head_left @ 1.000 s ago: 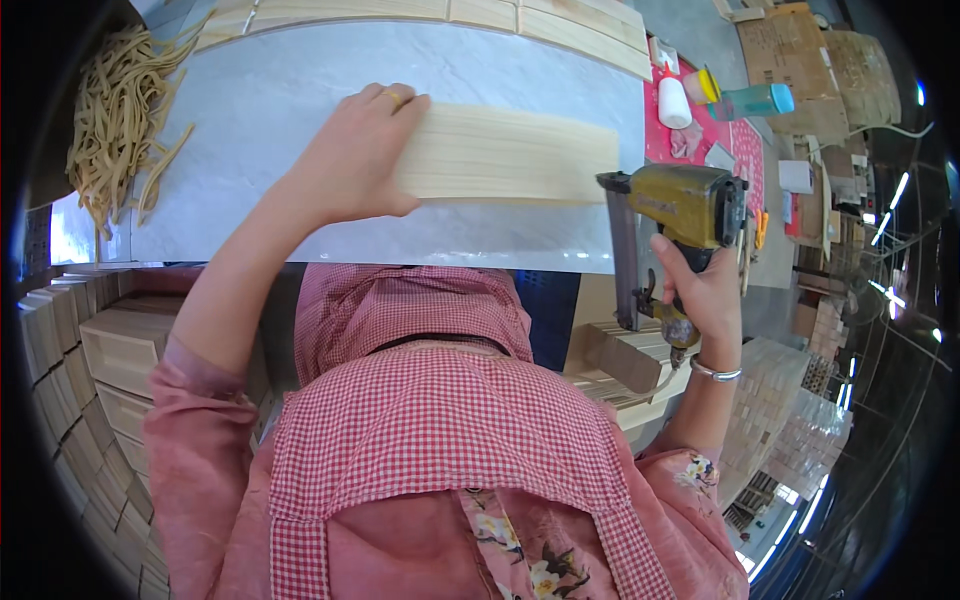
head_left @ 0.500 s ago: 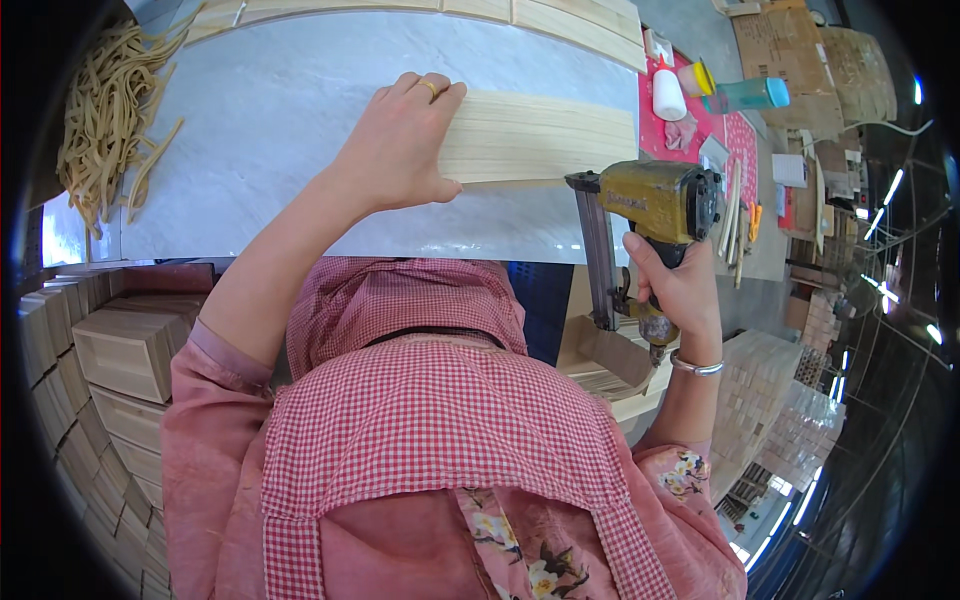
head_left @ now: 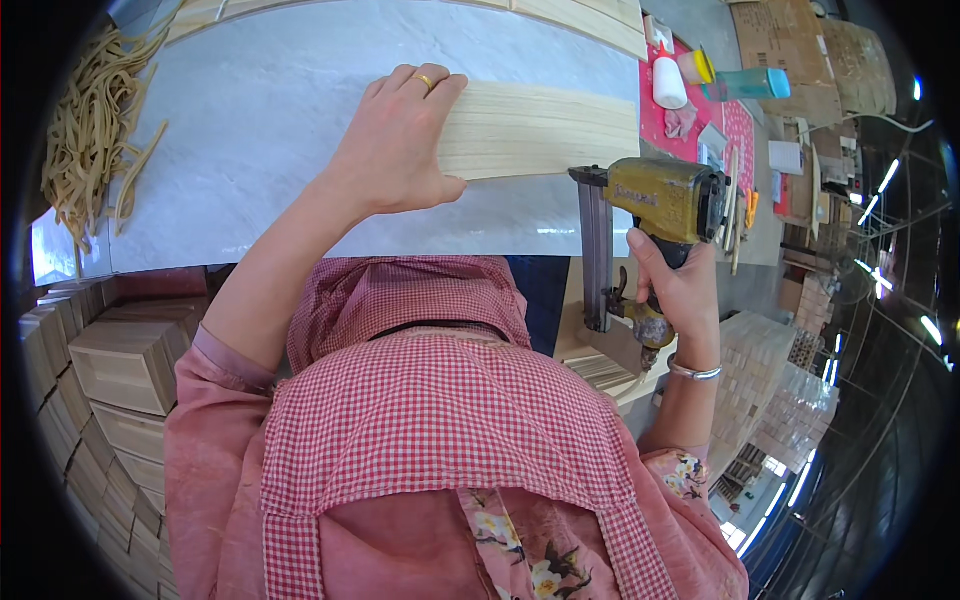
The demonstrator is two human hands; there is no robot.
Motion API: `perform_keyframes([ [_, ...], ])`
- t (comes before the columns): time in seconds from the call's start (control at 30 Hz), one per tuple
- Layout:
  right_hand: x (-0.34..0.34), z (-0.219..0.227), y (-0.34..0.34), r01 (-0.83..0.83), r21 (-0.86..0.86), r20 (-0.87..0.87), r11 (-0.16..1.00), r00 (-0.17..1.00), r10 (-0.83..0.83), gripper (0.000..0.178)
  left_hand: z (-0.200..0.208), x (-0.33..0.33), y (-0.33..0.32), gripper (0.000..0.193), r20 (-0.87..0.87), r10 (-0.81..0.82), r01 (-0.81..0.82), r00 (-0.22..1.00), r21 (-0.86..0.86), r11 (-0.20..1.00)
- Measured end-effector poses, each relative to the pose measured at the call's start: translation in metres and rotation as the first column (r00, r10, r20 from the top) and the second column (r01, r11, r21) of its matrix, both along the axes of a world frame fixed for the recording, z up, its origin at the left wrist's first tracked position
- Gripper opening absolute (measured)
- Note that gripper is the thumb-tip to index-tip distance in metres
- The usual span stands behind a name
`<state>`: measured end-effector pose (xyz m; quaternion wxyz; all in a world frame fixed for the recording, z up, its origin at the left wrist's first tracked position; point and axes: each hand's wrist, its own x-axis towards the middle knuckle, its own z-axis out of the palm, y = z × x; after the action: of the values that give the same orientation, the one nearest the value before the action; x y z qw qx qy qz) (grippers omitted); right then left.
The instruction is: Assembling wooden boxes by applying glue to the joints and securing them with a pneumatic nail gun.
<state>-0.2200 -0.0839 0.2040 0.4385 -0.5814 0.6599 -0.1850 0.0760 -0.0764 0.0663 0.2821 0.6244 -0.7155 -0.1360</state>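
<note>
A pale wooden board (head_left: 545,130) lies crosswise on the white marbled tabletop (head_left: 260,110). My left hand (head_left: 405,140) grips its left end, fingers over the far edge and thumb at the near edge. In my right hand (head_left: 680,290) is a yellow and black nail gun (head_left: 655,200), its handle wrapped by my fingers. The gun's nose is at the board's near edge, close to the right end; whether it touches the wood I cannot tell. Its long grey magazine points down toward my body.
Tan strips (head_left: 95,140) are heaped at the left. More boards (head_left: 570,20) lie along the far edge. A white glue bottle (head_left: 668,80), a yellow-rimmed container (head_left: 698,67) and a teal bottle (head_left: 750,85) occupy the right side. Stacked wooden boxes (head_left: 125,370) stand lower left.
The view has shifted slightly, moving the strips and far boards in the picture. Both hands keep their grips, and the nail gun stays by the board's near right edge.
</note>
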Motion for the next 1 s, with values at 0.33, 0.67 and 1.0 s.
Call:
perform_keyframes([
  [0.33,0.05,0.006,0.025,-0.113,0.004,-0.094,0.994,0.989,0.113,0.022,-0.023,0.027,0.018,0.092,-0.388,-0.125,0.117,0.913,-0.044,0.992],
  [0.67,0.078,-0.008,0.035,-0.29,-0.077,0.007,0.954,0.956,0.292,0.026,-0.037,0.023,0.018,0.092,-0.429,-0.155,0.103,0.89,-0.142,0.984],
  [1.0,0.092,0.004,0.041,-0.204,0.057,-0.112,0.977,0.971,0.209,0.027,-0.042,0.02,0.019,0.099,-0.423,-0.116,0.04,0.899,-0.184,0.982],
])
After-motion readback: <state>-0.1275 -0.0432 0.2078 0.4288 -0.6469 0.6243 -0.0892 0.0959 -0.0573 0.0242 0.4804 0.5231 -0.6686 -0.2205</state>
